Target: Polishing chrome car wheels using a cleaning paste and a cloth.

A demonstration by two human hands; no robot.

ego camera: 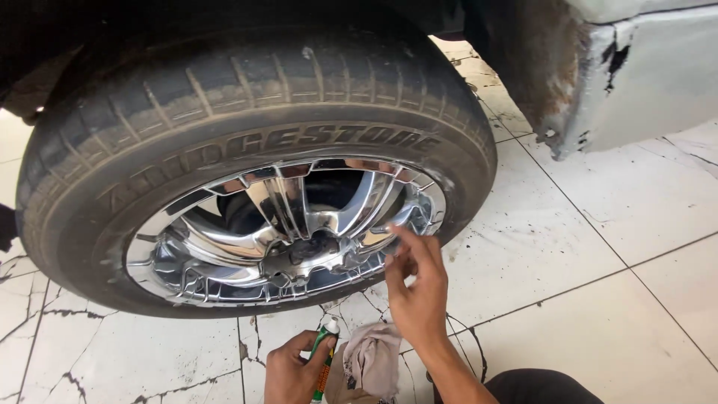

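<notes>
- The landmark is a car wheel (254, 172), a black tyre standing on the floor with a bright chrome rim (288, 228) of many spokes.
- The right hand (417, 295) reaches up from below the wheel to the rim's lower right edge; its fingertips (398, 233) lie at or on the chrome there. Its grip is loose, fingers spread and bent, holding nothing that shows.
- The left hand (293, 368) sits below the wheel, near the bottom edge of the view, with its grip closed around a small green tube (324, 357) with a white cap, held upright and pointing toward the tyre.
- A crumpled beige cloth (370, 360) lies on the floor just below the wheel, between the two hands and right beside the tube.
- The floor (583, 247) under and to the right of the wheel is of large, glossy white tiles with dark joints. Left of and below the wheel the tiles are badly cracked, with dark lines branching through them, and black specks are scattered near the tyre.
- Above and to the right of the wheel hangs a pale grey body panel (651, 75) of the car, its lower corner chipped and rusted, with brown corrosion along the wheel arch edge.
- Above the wheel the arch is dark and shows little.
- A dark trouser knee (538, 385) shows below and to the right of the wheel, by the right forearm.
</notes>
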